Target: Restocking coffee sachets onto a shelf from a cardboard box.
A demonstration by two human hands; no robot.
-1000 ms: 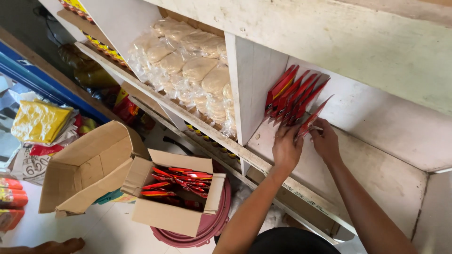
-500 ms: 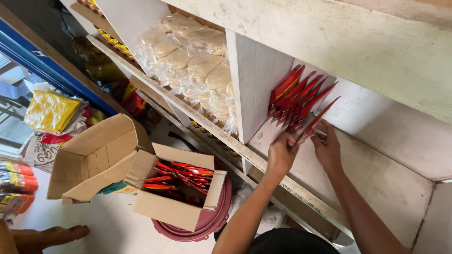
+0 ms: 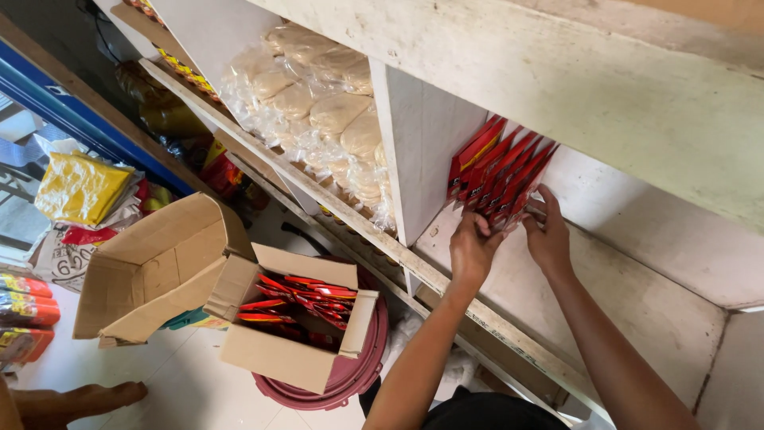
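Note:
Several flat red packets stand in a tight row on a white wooden shelf, leaning against the upright divider. My left hand presses on the front lower edges of the row. My right hand grips the outermost packet at the right end of the row. Below, a small open cardboard box holds more red packets and rests on a round maroon tub.
A larger empty cardboard box lies open beside the small one. Clear bags of pale round flatbreads fill the shelf compartment to the left. Yellow and red packages sit at the far left. Another person's foot shows at bottom left.
Both hands have pushed the loose, fanned red packets together into a tighter upright row against the divider. The camera has shifted slightly.

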